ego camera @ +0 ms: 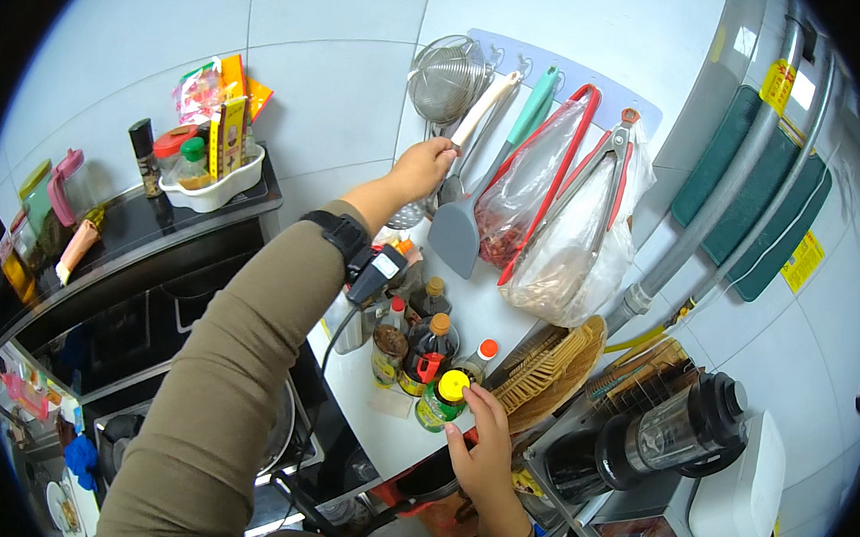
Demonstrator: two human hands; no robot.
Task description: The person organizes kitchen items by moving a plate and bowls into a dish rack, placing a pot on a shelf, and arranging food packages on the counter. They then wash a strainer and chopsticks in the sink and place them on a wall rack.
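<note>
My left hand (pixel 420 170), with the sleeved arm stretched up to the wall, has its fingers closed around the lower part of a cream-handled kitchen utensil (pixel 485 111). Under that hand a perforated metal head (pixel 406 217) partly shows; whether it belongs to this handle I cannot tell. A grey spatula with a teal handle (pixel 457 229) hangs just to the right. My right hand (pixel 480 438) is low, fingers spread, its fingertips beside or touching the yellow lid of a green-labelled jar (pixel 442 402). The jar stands upright near the edge of a white counter (pixel 382 443).
Several sauce bottles (pixel 426 353) crowd behind the jar. Wire strainers (pixel 449 81), red-handled tongs (pixel 605 161) and plastic bags (pixel 577 270) hang above. Woven baskets (pixel 567 373) and a blender (pixel 675 424) stand right. A white seasoning basket (pixel 213 185) is at left.
</note>
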